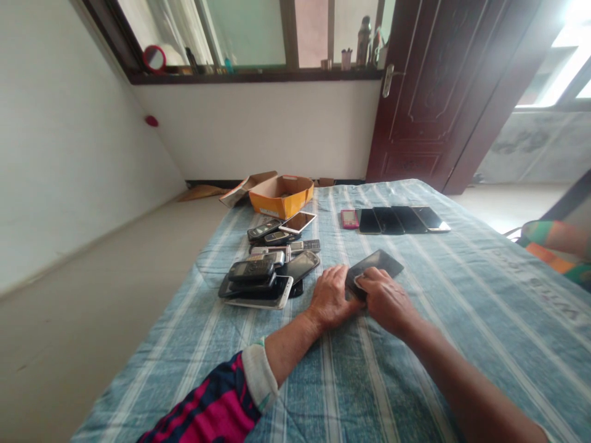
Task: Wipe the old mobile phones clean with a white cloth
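A dark smartphone (386,264) lies screen up on the striped cloth, slanted between my hands. My left hand (330,296) grips its near left edge, the thumb along the near end. My right hand (386,300) is closed over the near part of the screen, pinching a small white wad (358,280) that looks like tissue or cloth. Just left of my left hand is a heap of phones: a black keypad phone (252,271) on top of a white-edged smartphone (282,292), with a grey phone (301,266) beside them. My fingers hide part of the held phone.
Beyond the heap stand an open orange box (281,200) and a white phone (298,222). At the far right, several dark smartphones (390,220) lie in an overlapping row beside a small pink item (349,219). The bed-like surface (184,375) has its left edge above the floor.
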{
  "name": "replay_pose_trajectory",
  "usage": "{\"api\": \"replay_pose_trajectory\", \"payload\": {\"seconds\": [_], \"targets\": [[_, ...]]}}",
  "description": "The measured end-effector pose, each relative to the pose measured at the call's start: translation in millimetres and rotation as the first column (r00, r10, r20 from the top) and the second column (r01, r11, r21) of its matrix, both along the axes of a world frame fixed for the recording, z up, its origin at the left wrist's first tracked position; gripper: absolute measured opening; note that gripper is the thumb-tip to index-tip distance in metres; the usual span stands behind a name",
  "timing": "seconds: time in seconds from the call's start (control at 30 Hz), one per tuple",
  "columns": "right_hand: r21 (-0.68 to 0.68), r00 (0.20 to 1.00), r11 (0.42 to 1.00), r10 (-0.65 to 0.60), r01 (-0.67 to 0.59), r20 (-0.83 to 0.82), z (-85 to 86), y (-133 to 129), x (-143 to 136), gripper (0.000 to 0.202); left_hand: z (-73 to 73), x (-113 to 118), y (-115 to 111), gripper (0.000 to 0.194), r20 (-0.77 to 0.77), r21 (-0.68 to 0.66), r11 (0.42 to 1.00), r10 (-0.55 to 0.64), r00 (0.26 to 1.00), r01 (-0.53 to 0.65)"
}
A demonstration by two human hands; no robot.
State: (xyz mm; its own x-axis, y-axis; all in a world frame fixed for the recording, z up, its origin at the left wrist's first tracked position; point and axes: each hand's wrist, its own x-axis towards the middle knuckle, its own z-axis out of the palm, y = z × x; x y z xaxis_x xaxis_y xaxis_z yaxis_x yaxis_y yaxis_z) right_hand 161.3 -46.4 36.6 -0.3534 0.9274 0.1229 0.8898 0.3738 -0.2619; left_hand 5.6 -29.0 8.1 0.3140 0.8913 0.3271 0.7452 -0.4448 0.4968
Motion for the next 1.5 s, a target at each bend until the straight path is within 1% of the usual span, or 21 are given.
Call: {"api": "replay_pose_trajectory", "payload": {"seconds": [0.07, 0.13, 0.2, 0.3, 0.4, 0.47, 0.57, 0.67, 0.77, 0.83, 0.9, 0.97, 1.0, 1.07, 1.2, 1.27, 1.33, 1.43, 1.5], "targets": [[-0.013, 1.000, 1.000, 0.016, -0.016, -0.010, 0.4, -0.6, -1.4, 0.026, 0.0, 0.1, -0.2, 0.054, -0.007, -0.002, 1.000, 0.006, 1.000, -0.006], [-0.004, 1.000, 1.000, -0.007, 0.007, 0.000, -2.8, 4.1, 3.4, 0.030, -0.6, 0.4, -0.2, 0.052, -0.013, 0.001, 1.000, 0.004, 1.000, -0.004], [0.022, 0.998, 0.998, -0.059, 0.059, 0.020, -8.0, 12.8, 13.4, 0.033, -1.0, 1.0, -0.2, 0.054, -0.017, 0.008, 1.000, -0.004, 1.000, 0.004], [0.070, 0.984, 0.983, -0.173, 0.170, 0.039, -15.1, 26.6, 31.7, 0.035, 0.0, 2.0, -0.8, 0.060, -0.022, 0.016, 1.000, -0.013, 1.000, 0.013], [0.099, 0.966, 0.963, -0.255, 0.249, 0.050, -18.4, 32.3, 40.9, 0.037, 1.8, 2.6, -1.7, 0.062, -0.033, 0.011, 1.000, -0.013, 0.999, 0.013], [0.112, 0.971, 0.967, -0.234, 0.227, 0.053, -18.3, 29.2, 37.0, 0.037, 1.8, 2.7, -1.8, 0.061, -0.038, 0.012, 1.000, -0.014, 0.999, 0.014], [0.123, 0.987, 0.984, -0.141, 0.131, 0.075, -16.2, 18.2, 20.0, 0.032, -0.3, 2.3, -0.9, 0.060, -0.041, 0.016, 1.000, -0.016, 0.999, 0.017], [0.129, 0.990, 0.989, -0.082, 0.067, 0.114, -13.9, 10.4, 5.8, 0.027, -2.2, 1.9, 0.3, 0.058, -0.040, 0.011, 1.000, -0.014, 0.999, 0.015], [0.137, 0.990, 0.989, -0.077, 0.061, 0.119, -14.6, 14.4, 10.0, 0.029, -1.7, 1.8, 0.4, 0.057, -0.037, 0.013, 1.000, -0.010, 0.999, 0.010], [0.147, 0.983, 0.981, -0.141, 0.124, 0.117, -16.5, 21.9, 22.0, 0.032, -0.7, 2.1, -0.1, 0.058, -0.036, 0.020, 1.000, -0.012, 0.999, 0.013], [0.156, 0.963, 0.963, -0.240, 0.221, 0.120, -18.4, 28.9, 34.5, 0.034, 0.2, 2.3, -0.8, 0.060, -0.039, 0.026, 1.000, -0.015, 0.999, 0.017], [0.157, 0.943, 0.945, -0.308, 0.287, 0.128, -18.9, 31.4, 40.6, 0.034, 0.6, 2.4, -1.3, 0.063, -0.045, 0.027, 0.999, -0.016, 0.999, 0.017], [0.158, 0.937, 0.941, -0.320, 0.299, 0.137, -18.6, 30.5, 39.9, 0.033, 0.6, 2.4, -1.4, 0.063, -0.047, 0.028, 0.999, -0.016, 0.999, 0.017], [0.159, 0.941, 0.948, -0.298, 0.274, 0.159, -17.2, 24.5, 31.4, 0.030, -0.1, 2.2, -1.2, 0.063, -0.050, 0.027, 0.999, -0.016, 0.999, 0.018], [0.171, 0.978, 0.980, -0.129, 0.100, 0.166, -15.2, 10.3, 6.6, 0.025, -1.8, 2.0, -0.3, 0.062, -0.047, 0.015, 1.000, -0.014, 0.999, 0.014], [0.182, 0.983, 0.982, -0.089, 0.059, 0.160, -15.8, 10.0, 4.4, 0.025, -2.0, 2.1, -0.2, 0.061, -0.045, 0.012, 1.000, -0.013, 0.999, 0.014], [0.184, 0.978, 0.977, -0.141, 0.111, 0.157, -17.4, 15.4, 12.2, 0.027, -1.5, 2.3, -0.4, 0.060, -0.045, 0.014, 1.000, -0.013, 0.999, 0.013], [0.178, 0.949, 0.953, -0.273, 0.245, 0.156, -19.6, 25.5, 30.3, 0.031, -0.1, 2.4, -1.3, 0.061, -0.040, 0.026, 1.000, -0.014, 0.999, 0.015], [0.175, 0.939, 0.945, -0.306, 0.278, 0.160, -19.8, 27.3, 35.2, 0.031, 0.8, 2.3, -1.8, 0.060, -0.037, 0.030, 0.999, -0.016, 0.999, 0.017]]}}
